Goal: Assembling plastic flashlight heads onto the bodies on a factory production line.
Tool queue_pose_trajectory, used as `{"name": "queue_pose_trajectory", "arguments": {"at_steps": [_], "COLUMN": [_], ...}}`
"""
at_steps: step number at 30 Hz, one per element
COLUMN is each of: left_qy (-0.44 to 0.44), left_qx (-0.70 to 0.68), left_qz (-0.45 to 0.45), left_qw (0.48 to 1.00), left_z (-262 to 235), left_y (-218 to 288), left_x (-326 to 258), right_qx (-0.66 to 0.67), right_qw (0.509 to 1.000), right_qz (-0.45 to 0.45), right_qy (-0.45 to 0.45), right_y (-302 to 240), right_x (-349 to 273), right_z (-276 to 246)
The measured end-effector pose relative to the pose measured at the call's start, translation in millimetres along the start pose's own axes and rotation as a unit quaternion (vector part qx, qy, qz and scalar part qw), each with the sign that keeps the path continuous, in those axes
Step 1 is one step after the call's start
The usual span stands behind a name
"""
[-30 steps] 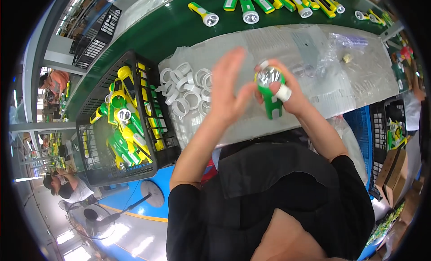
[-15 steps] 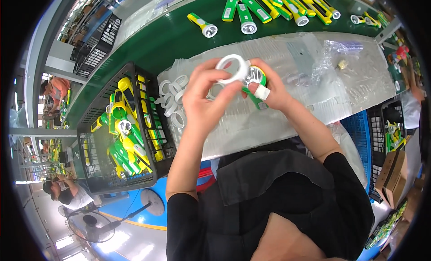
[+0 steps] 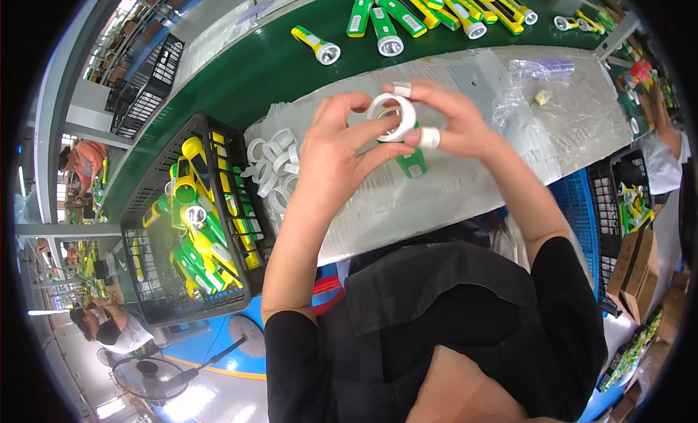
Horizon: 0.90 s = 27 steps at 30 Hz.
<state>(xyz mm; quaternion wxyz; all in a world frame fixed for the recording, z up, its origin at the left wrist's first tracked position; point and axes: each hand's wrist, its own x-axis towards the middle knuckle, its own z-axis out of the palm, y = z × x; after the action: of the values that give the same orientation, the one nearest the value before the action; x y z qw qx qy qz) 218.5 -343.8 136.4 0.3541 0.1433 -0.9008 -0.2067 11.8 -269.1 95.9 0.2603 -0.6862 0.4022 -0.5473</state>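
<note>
A white plastic ring sits at the head end of a green flashlight; whether it is fully seated I cannot tell. My left hand is closed on the ring from the left, one fingertip reaching over its opening. From the right, my right hand grips the flashlight head, forefinger at the top and thumb at the side, both at the ring's edge. White tape wraps that thumb and forefinger. Several loose white rings lie piled on the plastic-covered work surface, left of my left hand.
A black crate of green and yellow flashlights stands at the left. More flashlights lie along the green bench's far side. Crumpled clear plastic lies to the right, near a blue crate. Co-workers are at both sides.
The ring has come from beside the flashlight head onto its front. My right forefinger and thumb have shifted to the ring's edge. The whole view has moved slightly.
</note>
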Motion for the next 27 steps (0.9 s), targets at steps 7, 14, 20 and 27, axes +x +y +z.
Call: {"name": "queue_pose_trajectory", "arguments": {"at_steps": [7,14,20,27], "left_qy": [0.005,0.001,0.017,0.017], "left_qx": [0.004,-0.102,-0.121,-0.088], "left_qz": [0.059,-0.024,-0.018,-0.018], "left_qw": [0.998,0.994,0.992,0.996], "left_z": [30,48,53,55], "left_y": [4,5,2,1], "left_x": [10,6,5,5], "right_qx": [-0.269,-0.328,-0.316,-0.343], "right_qw": [0.946,0.856,0.846,0.851], "right_qz": [0.01,0.114,0.123,0.137], "right_qy": [-0.182,-0.384,-0.411,-0.373], "right_y": [-55,-79,-77,-75], "right_x": [26,63,65,60], "right_z": [-51,-49,-52,-44]}}
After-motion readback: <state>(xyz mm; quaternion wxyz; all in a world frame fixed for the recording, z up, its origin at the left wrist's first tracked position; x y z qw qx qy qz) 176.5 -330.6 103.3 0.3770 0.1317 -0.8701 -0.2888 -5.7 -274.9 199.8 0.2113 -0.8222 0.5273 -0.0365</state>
